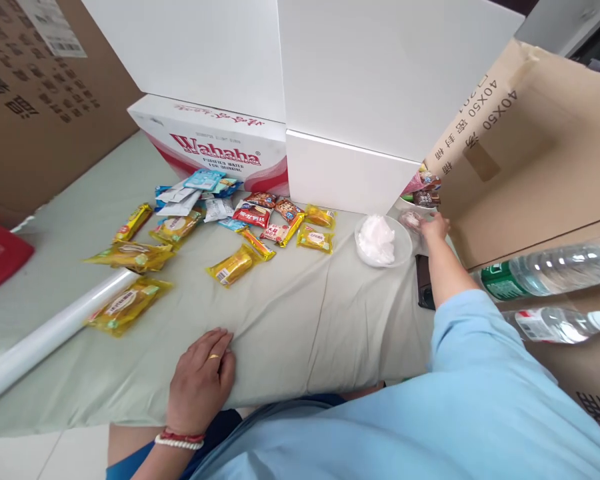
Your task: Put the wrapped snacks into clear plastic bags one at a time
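Observation:
My left hand (pixel 201 373) lies palm down near the front of the cloth, its fingers close together and holding nothing. My right hand (pixel 436 227) is stretched to the far right, its fingers closed on a small clear-wrapped packet (pixel 411 221) whose contents I cannot make out. Just behind it, a white bowl (pixel 405 204) is filled with colourful snack packets (pixel 427 198). To the left of that hand stands a translucent plastic bowl (pixel 400 250) with a crumpled white plastic bag (pixel 377 240) inside. A dark phone (pixel 425 283) is partly covered by my right forearm.
Yellow-wrapped snacks (pixel 234 265), red packets (pixel 253 213) and blue-white sachets (pixel 181 199) lie scattered on the cloth (pixel 275 333). A white roll (pixel 55 337) and red object (pixel 0 257) are left. Behind stands a Wahaha carton (pixel 220 150); plastic bottles (pixel 555 270) and cardboard (pixel 540 147) flank the right.

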`<state>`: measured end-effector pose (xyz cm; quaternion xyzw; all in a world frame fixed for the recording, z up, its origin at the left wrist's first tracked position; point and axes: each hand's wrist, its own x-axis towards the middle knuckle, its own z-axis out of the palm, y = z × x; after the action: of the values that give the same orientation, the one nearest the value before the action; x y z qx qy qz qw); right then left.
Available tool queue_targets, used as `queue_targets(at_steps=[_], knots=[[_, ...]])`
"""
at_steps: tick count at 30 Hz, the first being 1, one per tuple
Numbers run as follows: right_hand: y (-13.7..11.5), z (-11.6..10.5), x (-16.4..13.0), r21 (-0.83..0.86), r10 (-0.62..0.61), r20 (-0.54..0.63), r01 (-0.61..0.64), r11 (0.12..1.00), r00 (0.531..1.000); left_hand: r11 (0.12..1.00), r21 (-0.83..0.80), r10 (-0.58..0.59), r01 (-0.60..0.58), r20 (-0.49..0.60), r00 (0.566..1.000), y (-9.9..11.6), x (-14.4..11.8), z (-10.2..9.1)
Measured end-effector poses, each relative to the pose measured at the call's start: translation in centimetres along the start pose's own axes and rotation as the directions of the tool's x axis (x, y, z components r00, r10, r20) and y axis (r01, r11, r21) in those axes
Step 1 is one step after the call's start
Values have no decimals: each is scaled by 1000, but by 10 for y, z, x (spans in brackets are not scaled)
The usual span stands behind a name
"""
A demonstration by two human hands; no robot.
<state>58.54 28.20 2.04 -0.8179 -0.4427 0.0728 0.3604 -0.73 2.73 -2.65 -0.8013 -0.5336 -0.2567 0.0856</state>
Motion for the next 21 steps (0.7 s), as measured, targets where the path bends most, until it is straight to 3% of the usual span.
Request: queue_targets(at_steps=[3, 6, 8, 15, 21], knots=[[6, 9, -2, -175, -97, -90, 80, 981, 991, 1000, 7, -5, 5, -3, 1000, 0, 0, 0], [14, 22, -3, -278, -223, 51, 228, 933, 973, 1000, -5, -2, 2, 0, 1000, -1, 0, -1], [18, 29, 2, -281, -252, 103, 271, 921, 962, 1000, -11, 1, -1, 9, 1000, -2, 1, -1], [13, 35, 43, -258, -346, 120, 366, 894, 931, 1000, -4, 21, -21, 39, 999, -5, 1, -4], [-15, 19, 64, -226, -208, 186, 248, 942, 960, 1000, -6, 1, -1, 25, 1000, -3, 2, -3]])
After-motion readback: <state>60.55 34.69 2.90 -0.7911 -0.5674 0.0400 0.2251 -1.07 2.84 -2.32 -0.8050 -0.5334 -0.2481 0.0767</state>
